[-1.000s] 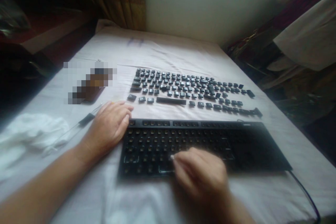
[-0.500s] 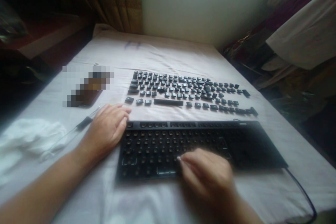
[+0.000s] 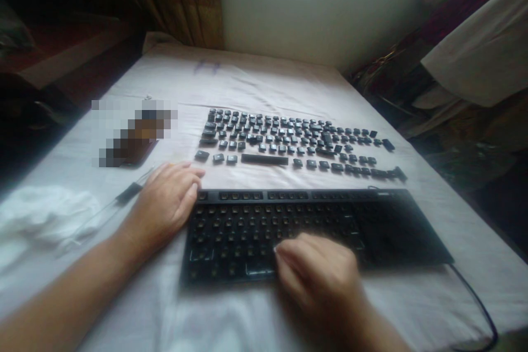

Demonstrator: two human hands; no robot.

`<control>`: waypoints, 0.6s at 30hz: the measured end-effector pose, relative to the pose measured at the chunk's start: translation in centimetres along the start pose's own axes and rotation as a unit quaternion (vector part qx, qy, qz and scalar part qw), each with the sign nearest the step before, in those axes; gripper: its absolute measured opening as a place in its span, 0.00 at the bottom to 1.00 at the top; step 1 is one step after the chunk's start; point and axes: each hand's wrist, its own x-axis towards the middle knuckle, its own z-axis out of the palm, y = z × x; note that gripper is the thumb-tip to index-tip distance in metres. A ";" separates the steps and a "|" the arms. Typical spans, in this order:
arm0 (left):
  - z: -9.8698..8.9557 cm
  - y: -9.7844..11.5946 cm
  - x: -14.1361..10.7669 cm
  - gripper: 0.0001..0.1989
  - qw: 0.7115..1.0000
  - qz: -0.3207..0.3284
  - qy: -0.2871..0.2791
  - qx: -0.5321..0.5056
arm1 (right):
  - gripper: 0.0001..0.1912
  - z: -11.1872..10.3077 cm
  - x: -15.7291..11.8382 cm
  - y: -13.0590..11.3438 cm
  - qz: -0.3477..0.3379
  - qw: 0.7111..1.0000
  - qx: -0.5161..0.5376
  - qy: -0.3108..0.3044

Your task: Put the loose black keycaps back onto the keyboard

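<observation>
A black keyboard (image 3: pixel 305 220) with its keycaps off lies flat before me, rows of bare switches showing. My right hand (image 3: pixel 317 267) is closed over its lower middle, fingers pinched around something tiny. A small whitish tip shows at the fingertips; its kind is unclear. Beside the upper left corner, my left hand (image 3: pixel 173 190) lies flat with fingers stretched out, the thumb side touching the keyboard's edge. Beyond the keyboard, loose black keycaps (image 3: pixel 272 137) are laid out in rows, with the long spacebar keycap (image 3: pixel 264 159) in the nearest row.
A pixelated dark, flat item (image 3: pixel 138 140) lies at the left. Near my left forearm are a small black piece (image 3: pixel 128 192) with a thin cord and a crumpled white cloth (image 3: pixel 45 214). The keyboard cable (image 3: pixel 480 302) curves off at the right. Pale cloth (image 3: pixel 256 77) covers the surface.
My right hand has shifted slightly left along the keyboard, still pinched. My left hand stays by the corner, and the keycaps and keyboard lie as before.
</observation>
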 end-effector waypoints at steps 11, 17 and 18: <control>0.1 -0.1 -0.1 0.16 1.000 0.010 0.002 0.008 | 0.09 0.0 -0.2 -0.1 0.007 1.000 -0.008 0.008; 0.0 -0.1 -0.1 0.16 1.000 0.015 0.004 0.009 | 0.09 0.0 -0.2 -0.1 0.000 1.000 -0.009 0.005; 0.0 -0.1 -0.1 0.16 1.000 0.019 0.005 0.009 | 0.09 0.1 -0.2 -0.1 0.002 1.000 -0.009 0.003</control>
